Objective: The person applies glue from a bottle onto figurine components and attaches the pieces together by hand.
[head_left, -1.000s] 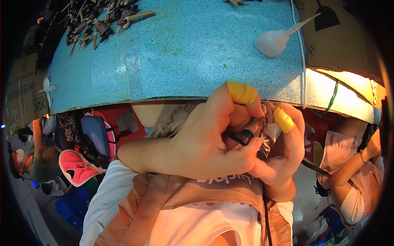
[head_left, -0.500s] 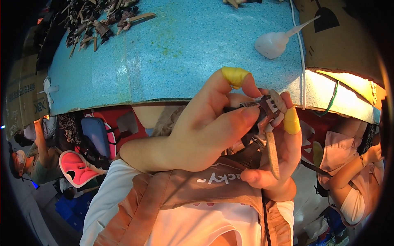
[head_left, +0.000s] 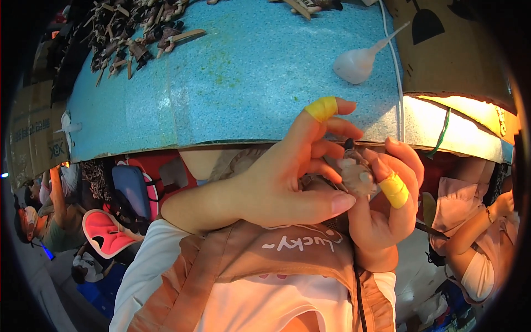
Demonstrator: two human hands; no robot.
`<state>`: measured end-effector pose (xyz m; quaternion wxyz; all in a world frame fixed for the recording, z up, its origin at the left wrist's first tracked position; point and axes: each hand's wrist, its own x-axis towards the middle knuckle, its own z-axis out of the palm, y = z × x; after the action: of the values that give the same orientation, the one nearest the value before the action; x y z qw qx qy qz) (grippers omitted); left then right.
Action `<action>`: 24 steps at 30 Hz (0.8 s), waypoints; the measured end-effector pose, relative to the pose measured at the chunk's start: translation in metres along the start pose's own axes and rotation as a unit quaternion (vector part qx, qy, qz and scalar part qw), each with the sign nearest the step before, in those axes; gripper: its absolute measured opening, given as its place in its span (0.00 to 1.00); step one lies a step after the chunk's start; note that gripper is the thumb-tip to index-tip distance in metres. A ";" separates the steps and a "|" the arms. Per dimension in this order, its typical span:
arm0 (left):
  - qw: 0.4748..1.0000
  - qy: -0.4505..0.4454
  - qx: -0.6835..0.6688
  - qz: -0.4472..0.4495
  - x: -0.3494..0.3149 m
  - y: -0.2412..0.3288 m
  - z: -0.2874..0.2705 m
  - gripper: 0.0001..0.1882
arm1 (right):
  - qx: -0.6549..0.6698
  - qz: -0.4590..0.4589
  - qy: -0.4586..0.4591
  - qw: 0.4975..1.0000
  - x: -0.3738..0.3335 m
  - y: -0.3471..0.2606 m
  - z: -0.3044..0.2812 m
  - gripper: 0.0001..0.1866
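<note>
Just beyond my apron front, a small painted figurine (head_left: 357,176) with brown and pale parts sits between my two hands. Fingers and thumb of my right hand (head_left: 390,202) are closed around it from the right, yellow tape wrapped on one finger. From the left, my left hand (head_left: 301,166) reaches beside it with fingers spread, its forefinger also wrapped in yellow tape. Its thumb tip and lower fingertips are close to the figurine; whether they touch cannot be made out. A black end of the figurine points away from me, and part of it is hidden by fingers.
A blue speckled tabletop (head_left: 238,94) lies ahead, with a pile of similar figurines (head_left: 138,39) at far left and more at the far edge (head_left: 310,6). A white squeeze bottle with a long nozzle (head_left: 355,65) lies near a white cable (head_left: 399,94). Co-workers (head_left: 481,243) sit at both sides.
The figurine has been turned over in my right hand, and its flat wooden-looking strip is out of sight. My left fingers have opened away from it.
</note>
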<state>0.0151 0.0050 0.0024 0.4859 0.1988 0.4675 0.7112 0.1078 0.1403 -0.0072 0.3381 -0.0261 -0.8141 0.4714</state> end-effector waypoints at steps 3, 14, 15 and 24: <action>0.988 -0.010 -0.151 -0.023 0.001 0.010 0.004 0.38 | -0.137 -0.068 -0.030 0.988 0.001 -0.001 -0.002 0.18; 0.978 0.000 -0.206 -0.021 -0.002 0.005 0.007 0.38 | -0.187 -0.087 -0.042 0.978 0.003 -0.012 -0.001 0.17; 0.980 0.003 -0.198 -0.013 -0.002 0.004 0.008 0.38 | -0.184 -0.084 -0.039 0.979 0.003 -0.012 -0.001 0.17; 0.980 0.010 -0.200 -0.014 -0.001 0.001 0.007 0.36 | -0.197 -0.076 -0.110 0.971 -0.001 -0.016 -0.006 0.19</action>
<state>0.0198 0.0073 0.0066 0.5208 0.0836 0.3233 0.7857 0.1166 0.1355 0.0071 0.2690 0.0218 -0.9229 0.2747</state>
